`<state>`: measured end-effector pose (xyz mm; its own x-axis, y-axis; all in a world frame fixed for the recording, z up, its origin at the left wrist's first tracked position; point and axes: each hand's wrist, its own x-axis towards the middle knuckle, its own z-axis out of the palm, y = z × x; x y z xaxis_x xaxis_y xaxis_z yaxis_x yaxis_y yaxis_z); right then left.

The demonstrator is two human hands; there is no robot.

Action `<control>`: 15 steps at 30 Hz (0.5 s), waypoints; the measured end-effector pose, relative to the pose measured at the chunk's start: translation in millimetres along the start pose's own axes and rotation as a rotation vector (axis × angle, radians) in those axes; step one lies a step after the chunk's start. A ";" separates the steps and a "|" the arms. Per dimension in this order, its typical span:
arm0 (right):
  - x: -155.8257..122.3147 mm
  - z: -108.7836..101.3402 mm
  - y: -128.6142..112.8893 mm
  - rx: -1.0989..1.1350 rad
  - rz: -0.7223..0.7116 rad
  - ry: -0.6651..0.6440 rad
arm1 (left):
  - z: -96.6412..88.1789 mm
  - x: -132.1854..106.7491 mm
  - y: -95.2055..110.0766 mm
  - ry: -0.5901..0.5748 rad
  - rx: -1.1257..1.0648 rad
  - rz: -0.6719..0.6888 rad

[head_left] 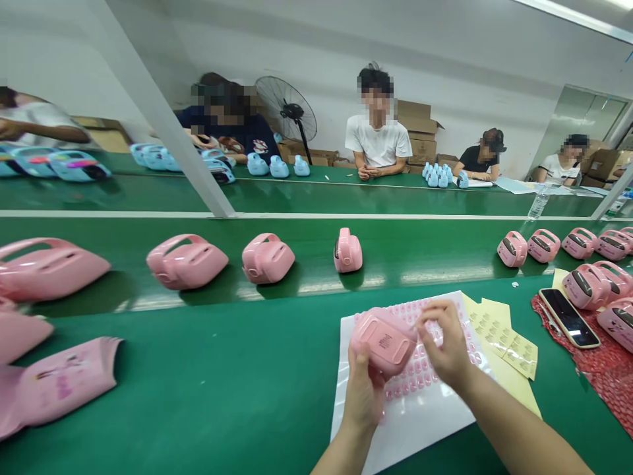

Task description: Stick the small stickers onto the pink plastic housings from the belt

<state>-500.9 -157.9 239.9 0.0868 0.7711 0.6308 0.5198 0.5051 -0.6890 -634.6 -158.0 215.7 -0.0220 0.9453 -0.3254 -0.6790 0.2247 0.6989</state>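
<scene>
My left hand [363, 389] is wrapped round a pink plastic toy unit [383, 340], holding it bottom side up above a white sheet of pink stickers [425, 409]. My right hand [445, 343] is beside the unit's right edge with fingers curled and pinched at it; whether a sticker is between the fingertips is too small to tell. Yellow backing sheets [514, 349] lie just right of the sticker sheet.
Several pink units [267, 257] stand in a row on the green conveyor belt [198, 369], with more grouped at the right [588, 284]. A phone [568, 316] lies on red mesh. Pink packaging [59, 386] lies at the left. Other people sit across the line with blue units [277, 166].
</scene>
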 end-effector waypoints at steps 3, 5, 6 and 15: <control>19.3 -12.9 37.0 -0.121 0.085 0.096 | -1.7 3.0 5.8 0.024 -0.084 -0.049; 25.3 -13.0 68.3 -0.198 0.100 -0.011 | -6.7 6.2 5.9 -0.032 -0.144 -0.107; 25.6 -10.1 82.9 -0.220 0.088 -0.098 | -9.9 8.0 5.0 -0.069 -0.167 -0.141; 9.4 20.5 128.2 -0.445 -0.028 -0.240 | -13.5 10.5 4.0 -0.061 -0.296 -0.223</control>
<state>-450.9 -78.0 150.2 -0.1034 0.8534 0.5109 0.8356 0.3532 -0.4208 -647.4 -150.3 206.5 0.1881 0.8952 -0.4040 -0.8452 0.3570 0.3976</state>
